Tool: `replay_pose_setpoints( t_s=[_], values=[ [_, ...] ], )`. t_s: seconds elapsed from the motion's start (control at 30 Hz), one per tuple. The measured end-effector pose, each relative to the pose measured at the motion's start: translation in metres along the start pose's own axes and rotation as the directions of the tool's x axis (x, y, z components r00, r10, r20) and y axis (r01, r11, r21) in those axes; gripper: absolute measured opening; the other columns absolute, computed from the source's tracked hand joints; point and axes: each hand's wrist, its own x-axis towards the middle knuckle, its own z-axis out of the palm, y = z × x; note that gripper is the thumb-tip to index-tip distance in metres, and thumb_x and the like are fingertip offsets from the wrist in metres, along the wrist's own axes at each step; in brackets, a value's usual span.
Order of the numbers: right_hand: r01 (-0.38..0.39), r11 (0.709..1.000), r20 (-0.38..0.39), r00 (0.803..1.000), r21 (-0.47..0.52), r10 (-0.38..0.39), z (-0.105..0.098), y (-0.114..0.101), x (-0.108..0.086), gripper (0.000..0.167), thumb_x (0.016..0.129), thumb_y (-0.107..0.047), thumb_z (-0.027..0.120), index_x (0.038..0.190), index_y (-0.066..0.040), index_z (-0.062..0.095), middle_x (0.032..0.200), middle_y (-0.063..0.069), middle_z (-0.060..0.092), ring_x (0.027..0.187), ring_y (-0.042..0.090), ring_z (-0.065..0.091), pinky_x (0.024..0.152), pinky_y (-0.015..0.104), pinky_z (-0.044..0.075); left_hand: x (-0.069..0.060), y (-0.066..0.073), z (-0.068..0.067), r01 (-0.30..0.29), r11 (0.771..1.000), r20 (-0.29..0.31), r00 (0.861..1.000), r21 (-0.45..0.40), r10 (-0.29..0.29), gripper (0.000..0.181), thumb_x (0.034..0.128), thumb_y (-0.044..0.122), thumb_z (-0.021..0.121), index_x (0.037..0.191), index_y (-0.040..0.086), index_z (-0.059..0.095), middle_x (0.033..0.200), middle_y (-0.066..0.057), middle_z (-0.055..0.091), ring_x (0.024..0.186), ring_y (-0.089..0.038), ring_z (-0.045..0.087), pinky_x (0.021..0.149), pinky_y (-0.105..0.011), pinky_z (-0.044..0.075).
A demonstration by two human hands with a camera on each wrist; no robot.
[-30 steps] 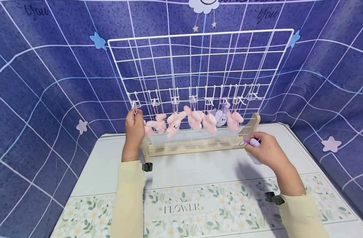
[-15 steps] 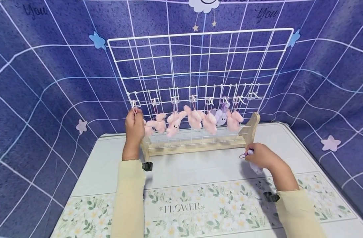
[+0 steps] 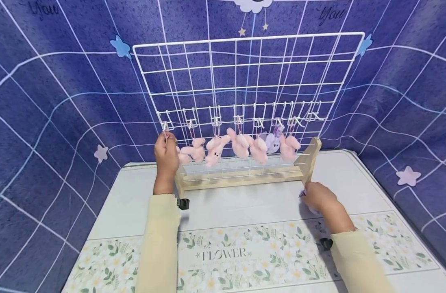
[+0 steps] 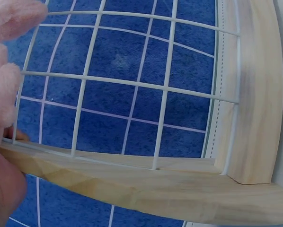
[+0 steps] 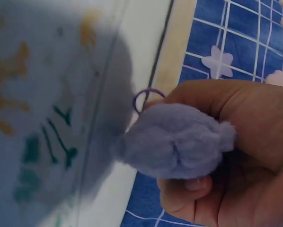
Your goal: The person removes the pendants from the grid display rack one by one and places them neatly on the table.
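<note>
Blue patterned backdrop (image 3: 80,110), left hand (image 3: 166,154) pinching pink cord (image 3: 166,137), right hand (image 3: 322,201) gripping lavender plush (image 5: 174,142)

Lilac toy (image 5: 174,142): matt fuzzy plush; its purple ring (image 5: 149,89) looks smooth. Pink toys (image 3: 241,145): sim. matt fluff. Grid (image 4: 165,88): smooth wht-coated wire, metal-look. Stand (image 4: 256,118): pale matt wood w/ visible grain. Backdrop (image 3: 54,146): matt cloth, a bit creased. Surface (image 3: 230,209): smooth printed cover. Sleeves (image 3: 158,244): matt cloth. Wrist clip (image 3: 184,204): blk plastic-look.

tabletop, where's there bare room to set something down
Bare: the white tabletop between the rack's wooden base and the floral band, and its far-right corner behind the right hand. Crowded: the hook row, hung with plush toys.
</note>
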Motion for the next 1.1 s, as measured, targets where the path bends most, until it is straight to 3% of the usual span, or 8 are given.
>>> replay_pose_setpoints(
  t_s=[0.13,0.27,0.43,0.57,0.7,0.8,0.97,1.1],
  values=[
    [-0.007,0.999,0.049,0.999,0.047,0.005,0.005,-0.003,0.000,0.046,0.090,-0.014,0.073,0.125,0.013,0.060,0.111,0.028,0.071,0.093,0.035,0.068,0.089,0.057,0.057,0.000,-0.003,0.002,-0.016,1.000,-0.017,1.000,-0.003,0.016,0.026,0.1044,0.012,0.047,0.084,0.026,0.055,0.071,0.012,0.050,0.059,-0.002,0.045,0.059,-0.021,0.038],
    [0.012,0.995,0.085,0.996,0.095,-0.020,0.005,-0.007,0.000,0.044,0.087,-0.018,0.079,0.116,0.009,0.061,0.105,0.022,0.069,0.088,0.030,0.063,0.081,0.047,0.057,0.000,-0.004,0.003,-0.036,0.999,-0.028,0.999,-0.005,0.035,0.024,0.1037,0.011,0.047,0.084,0.022,0.056,0.072,0.011,0.050,0.060,-0.003,0.045,0.059,-0.021,0.037],
    [0.030,0.993,0.131,0.990,0.116,-0.045,-0.001,-0.010,-0.004,0.048,0.087,-0.025,0.082,0.116,0.006,0.060,0.103,0.017,0.067,0.086,0.027,0.060,0.073,0.038,0.051,0.001,-0.005,0.005,-0.061,0.998,-0.052,0.997,-0.015,0.060,0.023,0.1032,0.009,0.048,0.084,0.021,0.055,0.074,0.012,0.051,0.064,-0.002,0.046,0.063,-0.019,0.038],
    [0.055,0.990,0.127,0.989,0.133,-0.072,-0.006,-0.012,-0.008,0.046,0.089,-0.027,0.080,0.117,0.004,0.061,0.102,0.015,0.068,0.088,0.026,0.060,0.073,0.036,0.049,0.001,-0.007,0.008,-0.070,0.996,-0.079,0.995,-0.055,0.066,0.025,0.1028,0.004,0.047,0.083,0.018,0.055,0.073,0.015,0.050,0.063,0.002,0.045,0.061,-0.016,0.037],
    [0.136,0.976,0.032,0.989,0.171,-0.144,-0.011,-0.016,-0.010,0.039,0.093,-0.025,0.073,0.116,0.005,0.063,0.097,0.015,0.070,0.085,0.026,0.062,0.072,0.038,0.051,-0.001,-0.006,0.008,-0.082,0.992,-0.087,0.993,-0.091,0.074,0.025,0.1027,0.001,0.044,0.083,0.011,0.055,0.072,0.013,0.049,0.059,0.003,0.042,0.057,-0.015,0.034],
    [0.187,0.958,-0.090,0.981,0.218,-0.171,-0.014,-0.020,-0.008,0.037,0.098,-0.025,0.068,0.117,0.006,0.064,0.094,0.017,0.070,0.080,0.025,0.063,0.070,0.037,0.051,-0.001,-0.007,0.008,-0.097,0.991,-0.082,0.993,-0.096,0.089,0.025,0.1027,0.003,0.045,0.083,0.014,0.056,0.072,0.011,0.049,0.060,0.000,0.043,0.057,-0.016,0.036],
    [0.224,0.904,-0.327,0.939,0.363,-0.102,-0.021,-0.034,-0.003,0.041,0.104,-0.028,0.062,0.130,0.003,0.059,0.112,0.024,0.070,0.098,0.035,0.068,0.084,0.045,0.054,-0.001,-0.009,0.008,-0.107,0.988,-0.088,0.991,-0.115,0.097,0.027,0.1021,0.006,0.047,0.083,0.022,0.057,0.072,0.013,0.051,0.061,0.000,0.046,0.057,-0.016,0.038],
    [0.237,0.827,-0.408,0.913,0.510,-0.010,-0.026,-0.046,0.000,0.050,0.106,-0.035,0.059,0.141,0.001,0.053,0.126,0.025,0.066,0.114,0.038,0.065,0.093,0.039,0.050,-0.002,-0.007,0.010,-0.098,0.984,-0.102,0.991,-0.148,0.084,0.024,0.1021,0.006,0.047,0.083,0.016,0.057,0.071,0.011,0.051,0.056,0.000,0.044,0.053,-0.015,0.037]
  ],
)
